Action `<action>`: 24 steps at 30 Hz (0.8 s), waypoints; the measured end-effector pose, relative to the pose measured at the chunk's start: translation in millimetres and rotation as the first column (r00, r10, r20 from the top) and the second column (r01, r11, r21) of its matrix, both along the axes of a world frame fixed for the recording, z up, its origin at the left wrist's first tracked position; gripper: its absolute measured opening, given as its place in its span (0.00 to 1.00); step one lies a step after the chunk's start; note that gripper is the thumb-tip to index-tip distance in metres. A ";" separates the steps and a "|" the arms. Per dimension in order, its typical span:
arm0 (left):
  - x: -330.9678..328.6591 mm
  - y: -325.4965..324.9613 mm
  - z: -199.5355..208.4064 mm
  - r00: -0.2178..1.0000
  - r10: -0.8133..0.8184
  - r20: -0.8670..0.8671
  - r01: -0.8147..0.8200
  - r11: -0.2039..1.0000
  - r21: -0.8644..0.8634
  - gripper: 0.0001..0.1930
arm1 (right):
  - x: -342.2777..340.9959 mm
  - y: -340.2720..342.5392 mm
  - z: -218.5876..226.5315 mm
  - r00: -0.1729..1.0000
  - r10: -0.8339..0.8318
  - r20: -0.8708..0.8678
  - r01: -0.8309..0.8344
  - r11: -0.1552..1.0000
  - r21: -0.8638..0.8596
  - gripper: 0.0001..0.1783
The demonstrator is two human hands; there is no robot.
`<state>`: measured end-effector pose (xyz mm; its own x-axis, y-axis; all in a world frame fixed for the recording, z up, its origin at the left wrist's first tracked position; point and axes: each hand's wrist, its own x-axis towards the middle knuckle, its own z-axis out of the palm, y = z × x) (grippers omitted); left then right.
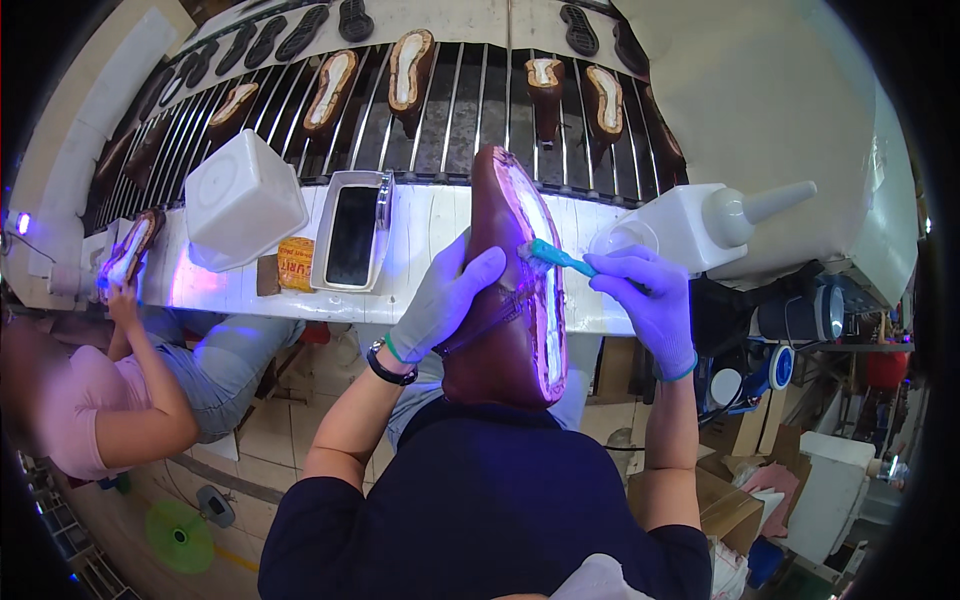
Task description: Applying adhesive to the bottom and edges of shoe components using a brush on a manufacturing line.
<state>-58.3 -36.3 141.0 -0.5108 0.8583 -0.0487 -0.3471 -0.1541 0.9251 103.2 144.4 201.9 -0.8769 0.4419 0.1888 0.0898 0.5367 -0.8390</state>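
Observation:
A brown leather shoe upper [487,360] without an outsole is tilted over the near edge of the bench, toe pointing away, its pale underside turned to the right. My left hand [443,298], in a white glove that looks violet, grips its left side with the thumb across the leather. In my gloved right hand [645,300] is a small teal brush [566,260], held by the handle. Its bristles touch the rim of the underside near the middle. Just beyond my right fingers stands a translucent cup [628,238], partly hidden.
A white nozzle bottle [700,225] lies at right. A white container [243,205], yellow packet [296,262] and dark-bottomed tray [352,235] sit at left. Beyond are a roller rack [455,110] with several uppers and black outsoles [303,33]. A co-worker [130,400] holds another upper at far left.

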 end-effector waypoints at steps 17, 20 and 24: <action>5.9 -10.2 3.7 0.809 -0.066 -0.584 -0.099 0.964 -0.246 0.36 | -50.3 36.0 20.5 0.999 -0.006 -0.035 0.008 0.999 0.037 0.11; -0.3 -7.5 -3.6 0.921 -0.045 -0.387 -0.012 0.989 -0.145 0.33 | -49.5 40.0 24.3 0.993 0.106 -0.047 -0.105 0.994 0.030 0.11; -5.4 -7.0 5.9 0.981 -0.074 -0.180 0.063 0.996 -0.063 0.31 | -46.0 46.4 33.6 0.961 0.267 0.068 -0.270 0.962 0.043 0.12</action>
